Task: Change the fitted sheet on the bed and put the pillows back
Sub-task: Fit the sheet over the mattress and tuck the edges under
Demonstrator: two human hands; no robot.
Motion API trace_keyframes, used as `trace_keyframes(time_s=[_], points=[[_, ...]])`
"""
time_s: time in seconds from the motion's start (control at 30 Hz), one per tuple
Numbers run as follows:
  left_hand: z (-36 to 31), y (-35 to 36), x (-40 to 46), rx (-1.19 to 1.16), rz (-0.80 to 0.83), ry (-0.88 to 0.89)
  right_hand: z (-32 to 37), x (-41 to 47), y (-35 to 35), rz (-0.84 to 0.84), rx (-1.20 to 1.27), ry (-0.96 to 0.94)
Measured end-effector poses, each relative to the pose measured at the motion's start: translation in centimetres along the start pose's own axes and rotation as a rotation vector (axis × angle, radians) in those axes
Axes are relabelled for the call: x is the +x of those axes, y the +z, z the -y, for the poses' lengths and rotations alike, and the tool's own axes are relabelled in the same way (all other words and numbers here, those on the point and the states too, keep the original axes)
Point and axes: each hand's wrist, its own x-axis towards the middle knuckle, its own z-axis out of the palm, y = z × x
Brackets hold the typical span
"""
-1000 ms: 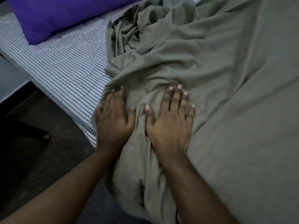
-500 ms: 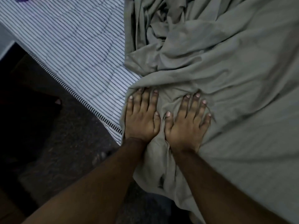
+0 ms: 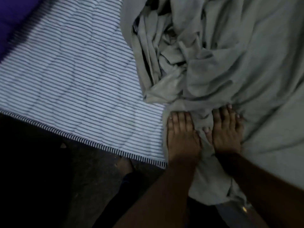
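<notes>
- The fingers [image 3: 179, 122] of the left hand [image 3: 181, 139] lie straight and close together, pressed flat on the grey-green cotton fitted sheet [image 3: 246, 66], holding nothing.
- The fingers [image 3: 230, 119] of the right hand [image 3: 227, 134] are straight too, slightly spread, palm down on the same sheet, just beside the left hand.
- A raised fold of sheet runs between the two hands and hangs over the near edge of the bed.
- The sheet covers the right part of the bed and is bunched in deep wrinkles beyond the hands.
- The blue-and-white striped quilted mattress [image 3: 74, 83] lies bare on the left part of the bed.
- A purple fabric pillow [image 3: 11, 18] rests at the far left corner.
- The dark floor [image 3: 85, 186] lies below the near edge.
</notes>
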Motion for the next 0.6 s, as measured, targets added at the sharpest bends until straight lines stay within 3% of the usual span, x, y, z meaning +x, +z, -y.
trace_keyframes(time_s=[0.17, 0.43, 0.53, 0.6], points=[[1.4, -0.9, 0.0, 0.113, 0.03, 0.131, 0.3, 0.3, -1.8, -0.001, -0.021, -0.014], [3.1, -4.0, 0.6, 0.191, -0.098, 0.427, 0.7, -0.1, -4.2, -0.045, -0.004, 0.036], [3.7, -5.0, 1.5, 0.15, -0.132, 0.478, 2.4, 0.5, -5.4, -0.039, 0.017, 0.187], [4.1, -6.1, 2.1, 0.07, -0.139, 0.495, 4.8, 1.2, -6.7, -0.046, 0.131, 0.412]])
